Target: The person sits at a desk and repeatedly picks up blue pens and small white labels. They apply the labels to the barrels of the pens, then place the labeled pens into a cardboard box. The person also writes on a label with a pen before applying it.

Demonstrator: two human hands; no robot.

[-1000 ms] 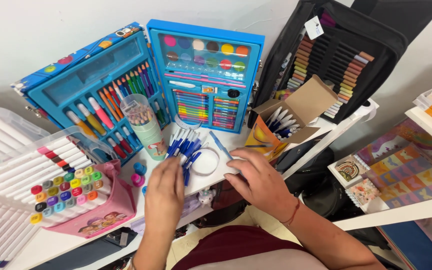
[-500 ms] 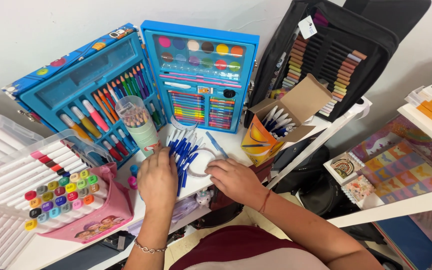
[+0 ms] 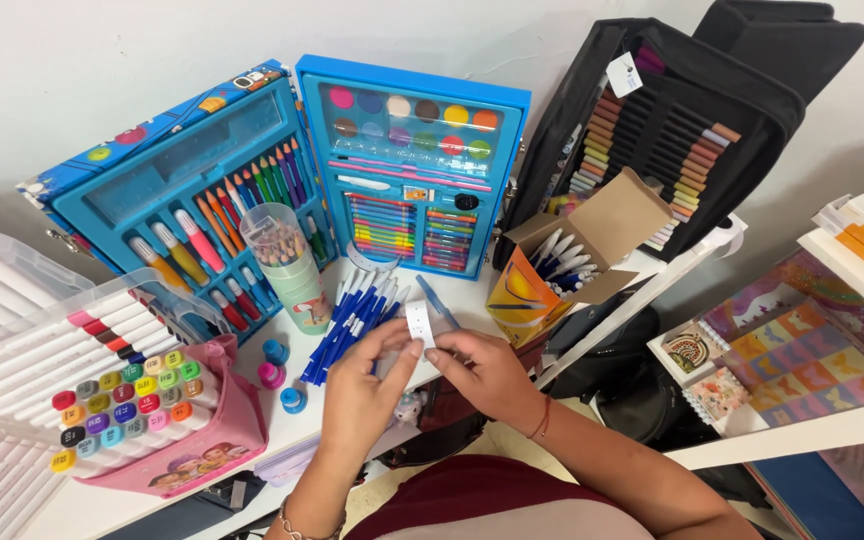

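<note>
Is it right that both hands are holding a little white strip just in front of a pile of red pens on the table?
Not quite. The pens in that pile are blue, not red. The rest holds: in the head view the left hand and the right hand pinch a small white strip between them, just in front of the pile on the white table.

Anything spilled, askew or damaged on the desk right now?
Mostly tidy. The blue pens lie in a loose fanned pile on the table beside the pencil cup, not boxed, while the orange box stands open with some pens inside. Both hands, left hand and right hand, pinch a small white strip. No damage visible.
</note>
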